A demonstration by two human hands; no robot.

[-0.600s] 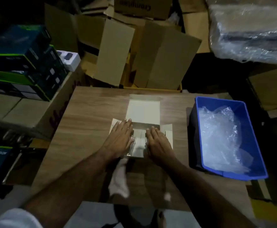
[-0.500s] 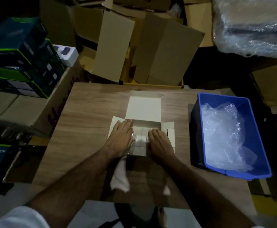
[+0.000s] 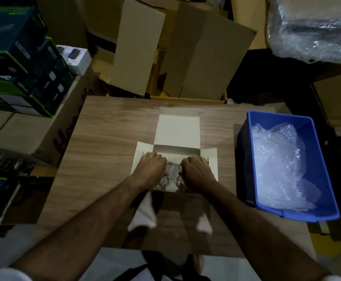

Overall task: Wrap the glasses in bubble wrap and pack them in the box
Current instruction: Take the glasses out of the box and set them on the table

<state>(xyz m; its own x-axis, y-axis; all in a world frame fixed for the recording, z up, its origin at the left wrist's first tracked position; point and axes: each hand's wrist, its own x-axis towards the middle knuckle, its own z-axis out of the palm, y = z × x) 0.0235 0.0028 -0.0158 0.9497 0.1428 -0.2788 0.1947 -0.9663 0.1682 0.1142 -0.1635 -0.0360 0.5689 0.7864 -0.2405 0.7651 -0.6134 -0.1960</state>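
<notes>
A small white box (image 3: 177, 128) lies open on the wooden table (image 3: 108, 138), its lid flap folded away from me and its side flaps spread. Both my hands reach into it. My left hand (image 3: 151, 169) curls its fingers down over a clear glass (image 3: 162, 182) on the box's left side. My right hand (image 3: 198, 171) curls over a second clear glass (image 3: 180, 184) on the right side. Only the near ends of the glasses show between my hands. Loose bubble wrap (image 3: 281, 165) fills a blue bin (image 3: 277, 116) at the table's right edge.
Brown cartons (image 3: 204, 57) lean behind the table's far edge. Stacked dark retail boxes (image 3: 23, 74) sit on a large carton at the left. A plastic-wrapped bundle (image 3: 315, 27) fills the top right. Two white scraps (image 3: 145, 213) lie near the table's front edge.
My fingers lay flat and straight over the box's contents before; now both hands have curled their fingers down around the glasses. The view has shifted slightly.
</notes>
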